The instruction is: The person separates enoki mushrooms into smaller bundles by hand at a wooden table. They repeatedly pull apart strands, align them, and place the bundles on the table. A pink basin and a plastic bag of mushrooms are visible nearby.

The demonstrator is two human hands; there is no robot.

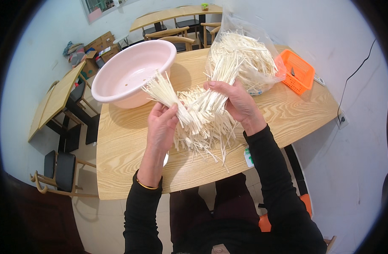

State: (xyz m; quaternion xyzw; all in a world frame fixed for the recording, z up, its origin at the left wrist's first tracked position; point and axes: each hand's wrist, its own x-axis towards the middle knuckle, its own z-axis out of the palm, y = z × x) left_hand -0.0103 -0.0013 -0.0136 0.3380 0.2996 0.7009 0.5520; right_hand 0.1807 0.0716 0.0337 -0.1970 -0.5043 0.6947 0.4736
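Note:
My left hand [163, 122] grips a small bundle of enoki mushrooms [168, 95], its capped ends fanned up and left. In my right hand [237, 98] is another bunch of enoki mushrooms [225, 71], spread above and below the fist. Between and below both hands, a loose heap of enoki [206, 136] lies on the wooden table [127, 158]. Beyond my right hand stands an open clear plastic bag [273, 77] full of enoki. A pink plastic basin [133, 66] with a few small brown specks inside is at the back left.
An orange plastic basket [298, 70] holding a small dark blade is at the right, beside the wall. A green-and-white object [249, 157] lies partly under my right forearm. A black cord runs to a wall socket [342, 119]. Other tables, chairs and cardboard boxes [100, 43] stand beyond.

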